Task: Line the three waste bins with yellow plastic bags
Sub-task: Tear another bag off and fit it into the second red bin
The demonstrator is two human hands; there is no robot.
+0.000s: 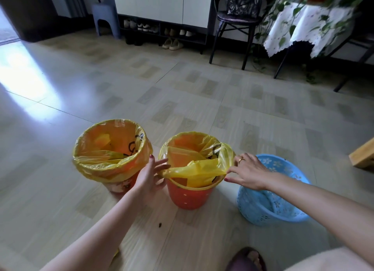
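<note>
Three bins stand in a row on the floor. The left bin [119,186] has a yellow bag [105,163] folded over its whole rim. On the middle orange bin [190,198] a second yellow bag [194,169] covers the far rim, while its near edge stretches across the opening. My left hand [150,174] pinches that bag at the bin's left rim. My right hand [248,170] pinches the bag's edge at the right rim. The blue lattice bin [267,206] on the right has no bag in it.
A wooden furniture corner [363,155] juts in at the right. A dark chair [236,26], a table with a leaf-print cloth [303,28] and a shoe rack [162,32] line the far wall. My foot in a dark slipper [248,259] is near the bottom edge.
</note>
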